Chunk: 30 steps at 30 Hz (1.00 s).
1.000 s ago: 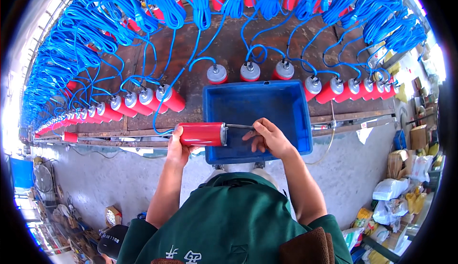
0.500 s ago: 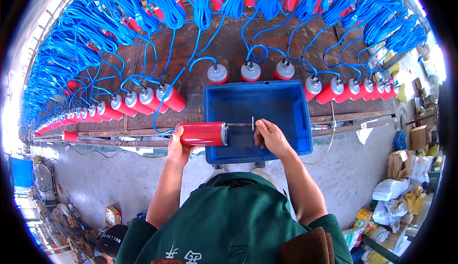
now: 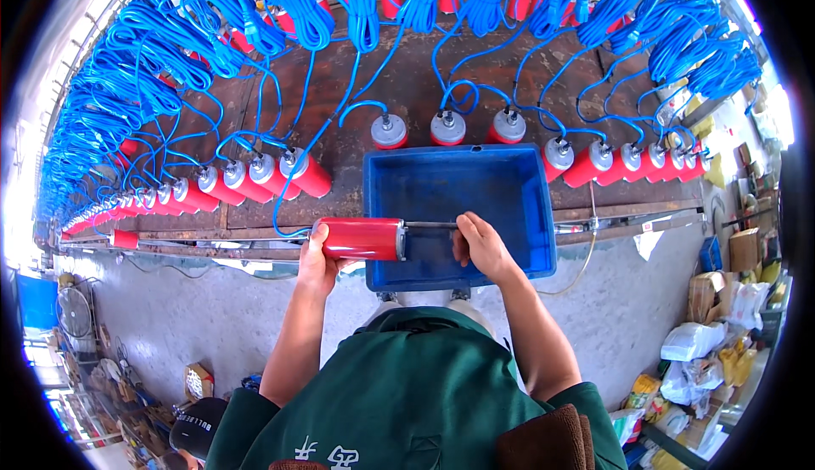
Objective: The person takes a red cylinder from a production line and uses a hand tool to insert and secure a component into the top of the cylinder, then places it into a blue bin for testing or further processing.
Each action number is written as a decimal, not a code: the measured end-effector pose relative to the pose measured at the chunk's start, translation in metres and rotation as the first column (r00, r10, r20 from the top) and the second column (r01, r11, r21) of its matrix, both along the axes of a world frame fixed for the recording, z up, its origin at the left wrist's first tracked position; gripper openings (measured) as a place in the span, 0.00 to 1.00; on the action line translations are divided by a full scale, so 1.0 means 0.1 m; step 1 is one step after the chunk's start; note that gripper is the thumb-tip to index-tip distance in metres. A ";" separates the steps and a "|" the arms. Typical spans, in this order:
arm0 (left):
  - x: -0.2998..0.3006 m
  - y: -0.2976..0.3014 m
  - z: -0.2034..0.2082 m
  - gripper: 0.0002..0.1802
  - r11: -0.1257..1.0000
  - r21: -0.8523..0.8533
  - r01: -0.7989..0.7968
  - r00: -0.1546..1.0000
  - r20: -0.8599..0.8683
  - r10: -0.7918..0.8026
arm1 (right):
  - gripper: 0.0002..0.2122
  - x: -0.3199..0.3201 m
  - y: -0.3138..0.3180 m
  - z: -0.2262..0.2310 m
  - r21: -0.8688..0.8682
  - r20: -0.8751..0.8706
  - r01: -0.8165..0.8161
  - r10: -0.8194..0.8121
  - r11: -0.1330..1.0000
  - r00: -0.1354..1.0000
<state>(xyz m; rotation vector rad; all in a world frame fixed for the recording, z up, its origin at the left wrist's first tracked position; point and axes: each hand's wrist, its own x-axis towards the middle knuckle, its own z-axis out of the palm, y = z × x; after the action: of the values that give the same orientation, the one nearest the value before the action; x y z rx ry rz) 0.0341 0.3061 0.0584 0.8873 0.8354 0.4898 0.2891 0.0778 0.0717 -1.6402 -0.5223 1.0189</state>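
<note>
My left hand [image 3: 317,266] grips a red metal cylinder [image 3: 361,239] by its left end, thumb on top and fingers beneath. The cylinder lies level, partly over the near left side of a blue plastic bin [image 3: 546,202]. From its grey right end sticks the thin metal shaft of a T-handled tool [image 3: 431,225]. My right hand [image 3: 481,245] is closed at the outer end of that shaft, thumb and fingers bent around it, and hides the crossbar. A blue cable [image 3: 289,205] runs down to the cylinder's left end.
Along the brown workbench [image 3: 424,62] stand several red cylinders [image 3: 249,183] with grey caps, each wired to blue cable. Coiled blue cables [image 3: 361,7] hang across the back. Bags and boxes [image 3: 696,338] are piled at right. Another person's dark cap [image 3: 199,426] shows at lower left.
The tool's crossbar, upright beside my right fingers before, no longer shows, so the tool has turned. My left hand and the cylinder have barely shifted.
</note>
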 end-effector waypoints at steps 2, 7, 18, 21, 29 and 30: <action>0.00 0.00 0.00 0.39 1.000 -0.010 0.003 1.000 0.009 -0.003 | 0.25 0.05 0.00 0.02 -0.046 -0.060 -0.037 0.034 0.998 0.998; -0.01 0.02 -0.05 0.39 1.000 -0.025 -0.008 1.000 0.014 0.009 | 0.25 0.03 0.02 0.12 -0.142 0.055 -0.097 0.106 0.985 0.993; 0.03 -0.02 0.00 0.39 0.998 -0.032 -0.055 0.998 0.032 0.056 | 0.25 0.04 0.01 0.07 -0.020 0.144 -0.045 0.047 0.999 0.988; 0.04 -0.04 0.02 0.40 0.999 -0.009 -0.052 0.999 0.016 0.052 | 0.25 -0.01 0.02 0.10 0.037 0.156 -0.010 0.004 0.999 0.988; 0.03 -0.02 0.02 0.41 0.999 0.008 -0.034 0.999 0.030 0.034 | 0.14 0.03 -0.01 0.07 0.019 0.403 -0.059 0.046 0.998 0.914; 0.03 -0.02 0.01 0.41 0.999 0.008 -0.036 0.999 0.030 0.036 | 0.12 0.00 0.00 0.09 0.237 0.685 -0.074 -0.112 0.969 0.720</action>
<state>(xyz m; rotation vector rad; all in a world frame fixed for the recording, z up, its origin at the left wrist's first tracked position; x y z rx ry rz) 0.0368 0.3037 0.0598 0.8722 0.8240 0.5367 0.2887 0.0776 0.0804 -1.7604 -1.0869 0.2476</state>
